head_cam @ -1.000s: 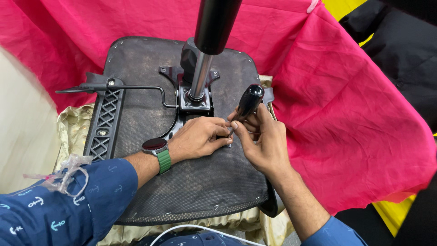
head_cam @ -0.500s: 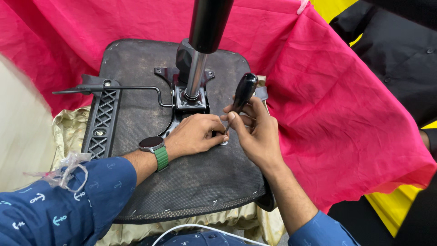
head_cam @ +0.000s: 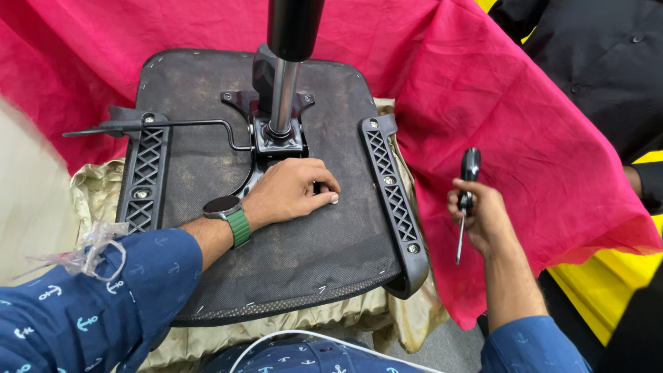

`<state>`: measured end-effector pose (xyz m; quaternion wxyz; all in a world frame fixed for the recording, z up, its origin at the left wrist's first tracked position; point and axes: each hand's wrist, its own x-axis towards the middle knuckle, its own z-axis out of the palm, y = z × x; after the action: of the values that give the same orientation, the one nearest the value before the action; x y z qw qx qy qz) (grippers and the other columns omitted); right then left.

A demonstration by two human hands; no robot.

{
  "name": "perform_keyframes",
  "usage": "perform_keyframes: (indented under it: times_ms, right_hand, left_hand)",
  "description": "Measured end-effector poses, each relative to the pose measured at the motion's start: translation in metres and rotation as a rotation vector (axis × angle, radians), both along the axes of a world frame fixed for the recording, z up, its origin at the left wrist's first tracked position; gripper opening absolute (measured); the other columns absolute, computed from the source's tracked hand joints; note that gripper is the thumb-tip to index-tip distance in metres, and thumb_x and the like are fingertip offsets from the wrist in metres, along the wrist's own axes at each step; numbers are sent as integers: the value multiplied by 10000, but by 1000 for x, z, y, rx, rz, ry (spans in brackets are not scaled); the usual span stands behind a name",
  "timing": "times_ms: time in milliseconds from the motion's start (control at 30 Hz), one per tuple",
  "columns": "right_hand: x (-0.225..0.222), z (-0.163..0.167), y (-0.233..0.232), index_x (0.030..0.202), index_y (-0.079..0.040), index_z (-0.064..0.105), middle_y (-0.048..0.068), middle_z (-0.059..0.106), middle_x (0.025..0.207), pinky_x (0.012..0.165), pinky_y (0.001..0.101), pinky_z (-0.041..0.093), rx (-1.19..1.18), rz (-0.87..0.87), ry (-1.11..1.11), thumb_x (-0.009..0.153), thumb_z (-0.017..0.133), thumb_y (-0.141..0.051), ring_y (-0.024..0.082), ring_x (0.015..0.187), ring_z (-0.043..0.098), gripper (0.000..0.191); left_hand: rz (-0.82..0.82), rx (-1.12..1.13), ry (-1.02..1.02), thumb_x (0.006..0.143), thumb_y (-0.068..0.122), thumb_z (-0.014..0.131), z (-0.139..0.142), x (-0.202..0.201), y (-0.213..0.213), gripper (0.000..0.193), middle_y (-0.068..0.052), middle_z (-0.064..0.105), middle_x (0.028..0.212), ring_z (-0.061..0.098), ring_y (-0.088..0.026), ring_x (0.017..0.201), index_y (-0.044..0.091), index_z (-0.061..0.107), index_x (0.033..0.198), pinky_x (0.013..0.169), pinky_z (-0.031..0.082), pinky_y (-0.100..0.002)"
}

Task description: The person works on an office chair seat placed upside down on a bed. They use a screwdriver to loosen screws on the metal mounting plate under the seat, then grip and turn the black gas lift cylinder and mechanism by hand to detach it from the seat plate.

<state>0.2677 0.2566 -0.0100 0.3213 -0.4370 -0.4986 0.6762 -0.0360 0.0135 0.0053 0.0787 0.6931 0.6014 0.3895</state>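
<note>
An upturned office chair seat [head_cam: 207, 117] lies on a red cloth, its dark underside facing up. A metal mechanism plate [head_cam: 276, 138] with a gas cylinder [head_cam: 284, 83] rises from its middle. My left hand [head_cam: 293, 190] rests on the underside just below the plate, fingertips pinched on a small silver screw [head_cam: 334, 199]. My right hand [head_cam: 480, 214] is off the seat to the right, over the red cloth, gripping a black-handled screwdriver [head_cam: 468, 186] with its shaft pointing down.
Black armrest brackets [head_cam: 390, 186] [head_cam: 143, 176] run along both sides of the seat. A thin lever rod [head_cam: 159, 126] sticks out left. A red cloth [head_cam: 525, 145] covers the surface. A person in black [head_cam: 587, 62] stands at the upper right. A white cable [head_cam: 290, 338] lies near me.
My right hand has pulled the screwdriver away from the mechanism plate, out to the right past the armrest bracket. My left hand stays on the seat at the screw.
</note>
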Motion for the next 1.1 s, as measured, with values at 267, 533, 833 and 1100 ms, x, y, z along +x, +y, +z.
perform_keyframes:
  times_ms: [267, 533, 833, 1100]
  right_hand:
    - [18, -140, 17, 909, -27, 683, 164, 630, 872, 630, 410, 411, 328, 21, -1135, 829, 844, -429, 292, 755, 556, 441]
    - [11, -143, -17, 1171, -58, 751, 245, 701, 1263, 967, 559, 531, 489, 8, -1311, 931, 631, -286, 448, 1209, 646, 352]
    - [15, -145, -13, 1223, -97, 744, 214, 692, 1305, 1054, 544, 452, 288, -50, -1187, 960, 490, -391, 451, 1258, 601, 469]
    - [8, -141, -18, 1180, -81, 746, 222, 704, 1275, 1014, 542, 489, 374, 92, -1245, 945, 548, -376, 458, 1213, 630, 426]
  left_hand:
    - [35, -47, -49, 847, 291, 759, 3, 6, -2, 151, 4, 679, 808, 636, -161, 626, 158, 790, 910, 597, 510, -340]
    - [42, 51, 2, 845, 301, 761, -2, 3, -2, 163, -5, 696, 815, 654, -187, 686, 150, 795, 895, 621, 511, -352]
    - [70, -13, -39, 845, 318, 757, 0, 7, 0, 180, 14, 704, 798, 662, -163, 656, 151, 803, 891, 602, 521, -337]
    - [81, -41, -43, 844, 318, 756, 2, 7, -1, 182, 18, 709, 797, 648, -157, 613, 150, 803, 896, 580, 519, -328]
